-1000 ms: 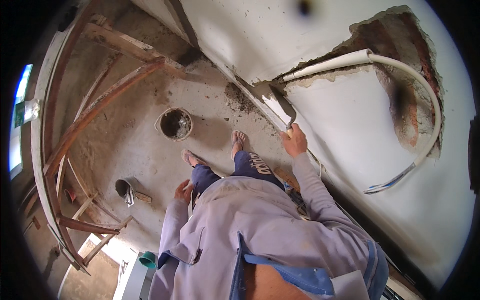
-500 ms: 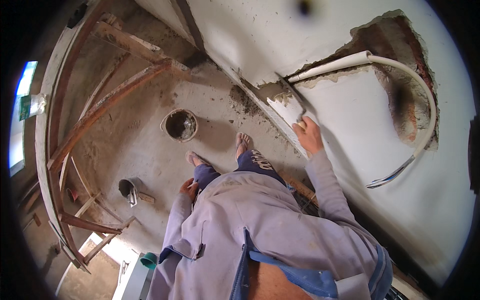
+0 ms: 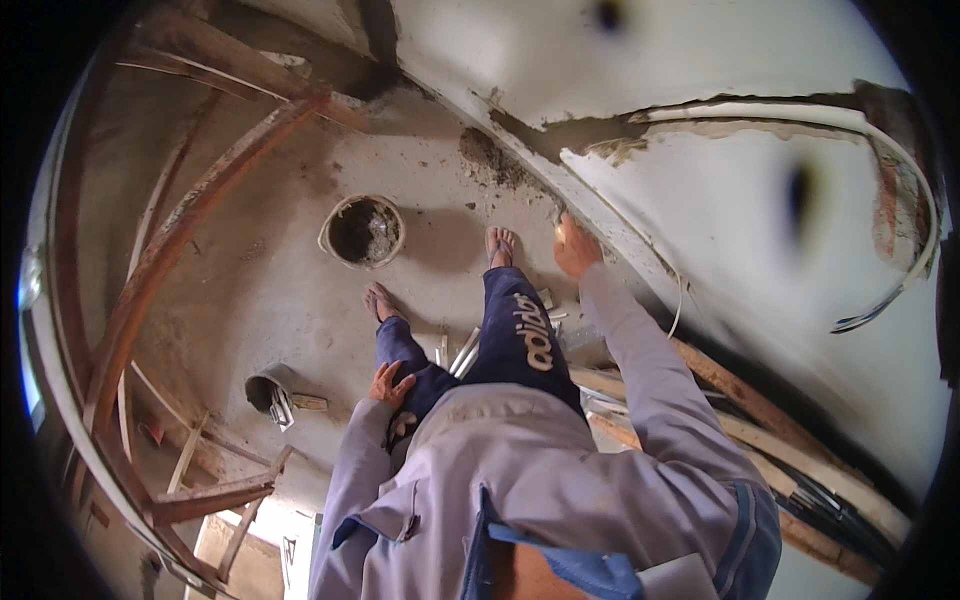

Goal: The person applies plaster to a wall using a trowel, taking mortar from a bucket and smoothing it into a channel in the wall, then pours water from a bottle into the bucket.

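Note:
My right hand (image 3: 575,250) is closed, held out beside the ledge at the wall's foot (image 3: 530,170); the trowel in it is mostly hidden behind my fingers. My left hand (image 3: 390,385) rests open against my left thigh, fingers apart, with nothing in it. Beyond my feet stands a round bucket (image 3: 365,235) holding wet grey mortar. Above the ledge, a cream conduit (image 3: 760,112) runs along a broken channel in the white wall (image 3: 700,200) and curves down, bare wire ends showing at its tip.
A smaller bucket with tools (image 3: 270,390) stands at left. A frame of weathered wooden beams (image 3: 200,210) arches along the left side. Timber planks (image 3: 740,440), pipes and offcuts lie beside and below my right arm along the wall. Rubble (image 3: 485,150) is scattered by the wall's foot.
My right hand has moved left and away from the wall channel, where the trowel blade was working. The view has shifted, showing more pipes and planks. My left hand's fingers look more spread.

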### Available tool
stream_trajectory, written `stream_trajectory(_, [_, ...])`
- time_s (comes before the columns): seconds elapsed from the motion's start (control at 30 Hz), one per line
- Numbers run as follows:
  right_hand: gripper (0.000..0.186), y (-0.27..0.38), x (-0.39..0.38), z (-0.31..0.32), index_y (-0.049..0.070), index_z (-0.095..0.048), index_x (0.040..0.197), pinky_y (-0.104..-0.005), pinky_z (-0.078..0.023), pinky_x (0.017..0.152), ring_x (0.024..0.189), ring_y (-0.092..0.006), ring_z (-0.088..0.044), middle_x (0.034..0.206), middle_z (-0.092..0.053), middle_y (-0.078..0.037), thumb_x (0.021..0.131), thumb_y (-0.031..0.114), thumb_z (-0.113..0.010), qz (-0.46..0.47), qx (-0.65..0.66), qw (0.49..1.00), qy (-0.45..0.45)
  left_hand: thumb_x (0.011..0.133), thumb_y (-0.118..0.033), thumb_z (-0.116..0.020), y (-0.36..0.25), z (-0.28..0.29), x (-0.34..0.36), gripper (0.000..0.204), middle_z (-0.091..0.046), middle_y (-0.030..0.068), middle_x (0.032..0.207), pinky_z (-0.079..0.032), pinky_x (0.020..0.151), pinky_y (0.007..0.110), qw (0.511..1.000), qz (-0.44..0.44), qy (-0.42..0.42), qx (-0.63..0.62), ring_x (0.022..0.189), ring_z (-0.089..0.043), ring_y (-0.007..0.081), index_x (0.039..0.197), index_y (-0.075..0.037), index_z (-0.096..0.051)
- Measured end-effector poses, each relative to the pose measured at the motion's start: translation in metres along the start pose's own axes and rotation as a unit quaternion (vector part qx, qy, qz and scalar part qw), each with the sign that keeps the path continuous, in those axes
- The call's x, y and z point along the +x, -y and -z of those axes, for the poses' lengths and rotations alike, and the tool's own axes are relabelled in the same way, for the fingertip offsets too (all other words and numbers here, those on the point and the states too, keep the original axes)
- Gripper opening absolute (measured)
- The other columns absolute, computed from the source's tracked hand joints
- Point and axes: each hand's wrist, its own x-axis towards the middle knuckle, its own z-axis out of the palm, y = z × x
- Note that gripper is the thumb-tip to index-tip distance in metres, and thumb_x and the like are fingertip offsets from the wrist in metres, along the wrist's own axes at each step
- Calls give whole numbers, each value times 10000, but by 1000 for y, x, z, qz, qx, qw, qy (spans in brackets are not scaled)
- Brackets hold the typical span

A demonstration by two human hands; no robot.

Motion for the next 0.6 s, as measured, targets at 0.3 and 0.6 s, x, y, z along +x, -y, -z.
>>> stream_trajectory(0.3, [429,78,51,-21,97,-438,1180,-496,-443,792,899,-428,-588,954,-615,-252,840,345,-523,13,-18,983,185,654,-548,-708,32,25,8,958,-149,244,1472,-281,1082,419,973,156,105,131,1345,-238,378,1432,-224,-252])
stream_trajectory(0.6, [392,226,103,-302,41,-471,1161,-499,-440,871,1014,-438,-553,1069,-589,-254,846,270,-517,79,-93,945,303,790,-392,-597,102,-19,53,583,-321,207,1418,-238,1099,404,993,109,-4,38,1302,-319,360,1285,-102,-494])
